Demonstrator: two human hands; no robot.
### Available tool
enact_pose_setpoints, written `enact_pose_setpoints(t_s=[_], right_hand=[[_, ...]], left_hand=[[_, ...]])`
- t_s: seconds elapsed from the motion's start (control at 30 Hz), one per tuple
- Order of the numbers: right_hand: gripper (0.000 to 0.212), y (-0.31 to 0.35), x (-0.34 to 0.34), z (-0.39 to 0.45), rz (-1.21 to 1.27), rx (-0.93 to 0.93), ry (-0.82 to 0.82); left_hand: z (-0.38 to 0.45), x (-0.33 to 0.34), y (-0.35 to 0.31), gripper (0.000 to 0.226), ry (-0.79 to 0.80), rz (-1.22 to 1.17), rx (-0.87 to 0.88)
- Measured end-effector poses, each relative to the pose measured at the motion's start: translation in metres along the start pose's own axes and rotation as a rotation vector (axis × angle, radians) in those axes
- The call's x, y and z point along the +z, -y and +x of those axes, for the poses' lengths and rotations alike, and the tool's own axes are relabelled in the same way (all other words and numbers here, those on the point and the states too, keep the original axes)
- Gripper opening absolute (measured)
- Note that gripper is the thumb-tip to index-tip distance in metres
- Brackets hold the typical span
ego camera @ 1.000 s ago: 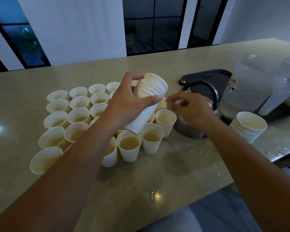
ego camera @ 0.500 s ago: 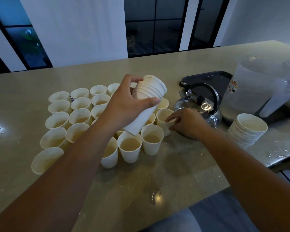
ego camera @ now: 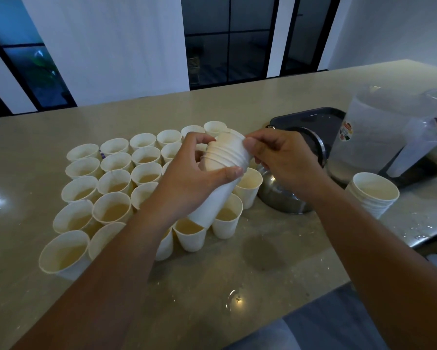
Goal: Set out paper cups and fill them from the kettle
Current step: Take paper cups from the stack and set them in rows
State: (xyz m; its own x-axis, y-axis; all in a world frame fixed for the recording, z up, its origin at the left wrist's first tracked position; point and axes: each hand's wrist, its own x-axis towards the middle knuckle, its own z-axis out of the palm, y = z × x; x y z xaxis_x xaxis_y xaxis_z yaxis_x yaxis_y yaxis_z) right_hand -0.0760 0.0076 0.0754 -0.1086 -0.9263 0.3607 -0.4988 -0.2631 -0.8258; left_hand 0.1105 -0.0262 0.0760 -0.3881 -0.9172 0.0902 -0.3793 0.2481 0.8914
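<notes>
A tilted stack of nested white paper cups (ego camera: 221,173) is held above the rows of filled white paper cups (ego camera: 116,190) on the beige stone counter (ego camera: 237,286). The left hand (ego camera: 187,180) wraps around the stack's middle; the right hand (ego camera: 280,160) pinches its topmost rim. Right of the stack, partly hidden behind the right hand, sits a steel kettle (ego camera: 280,200), and farther right a second short stack of white paper cups (ego camera: 372,195).

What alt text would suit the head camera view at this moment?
The left hand grips a tilted stack of nested paper cups while the right hand pinches its top rim, above rows of filled paper cups on a beige counter. A steel kettle and a second stack sit at right.
</notes>
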Motion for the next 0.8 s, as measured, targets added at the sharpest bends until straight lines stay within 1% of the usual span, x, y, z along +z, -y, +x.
enact_pose_setpoints(t_s=[0.07, 0.13, 0.2, 0.27, 0.33, 0.43, 0.5, 0.6, 0.67, 0.8], right_hand=[[0.016, -0.001, -0.001, 0.001, 0.044, 0.026, -0.099], [0.012, -0.001, -0.007, 0.002, 0.062, 0.039, -0.257], [0.008, 0.003, -0.017, 0.002, 0.007, -0.005, -0.430], [0.005, 0.006, -0.030, -0.004, -0.011, -0.051, -0.520], [0.011, 0.001, -0.038, -0.016, -0.036, -0.023, -0.476], [0.018, -0.024, -0.039, -0.039, -0.193, 0.126, -0.261], [0.017, -0.038, -0.035, -0.056, -0.218, 0.190, -0.154], [0.014, -0.051, -0.027, -0.076, -0.238, 0.227, -0.026], [0.017, -0.060, -0.021, -0.083, -0.248, 0.245, 0.009], [0.024, -0.078, -0.006, -0.089, -0.246, 0.228, 0.004]], left_hand=[[-0.004, 0.001, 0.002, 0.060, 0.003, 0.009, 0.004], [-0.007, 0.001, 0.003, 0.061, -0.002, 0.017, 0.005], [-0.010, -0.001, 0.005, 0.060, -0.031, 0.001, 0.006], [-0.013, -0.003, 0.007, 0.061, -0.066, -0.031, -0.001], [-0.016, -0.003, 0.011, 0.063, -0.100, -0.047, -0.011], [-0.019, 0.003, 0.017, 0.067, -0.135, -0.071, -0.004], [-0.021, 0.008, 0.019, 0.070, -0.143, -0.100, 0.011], [-0.023, 0.011, 0.021, 0.073, -0.159, -0.114, 0.022], [-0.025, 0.012, 0.022, 0.073, -0.174, -0.116, 0.029], [-0.036, 0.020, 0.026, 0.073, -0.181, -0.155, 0.088]])
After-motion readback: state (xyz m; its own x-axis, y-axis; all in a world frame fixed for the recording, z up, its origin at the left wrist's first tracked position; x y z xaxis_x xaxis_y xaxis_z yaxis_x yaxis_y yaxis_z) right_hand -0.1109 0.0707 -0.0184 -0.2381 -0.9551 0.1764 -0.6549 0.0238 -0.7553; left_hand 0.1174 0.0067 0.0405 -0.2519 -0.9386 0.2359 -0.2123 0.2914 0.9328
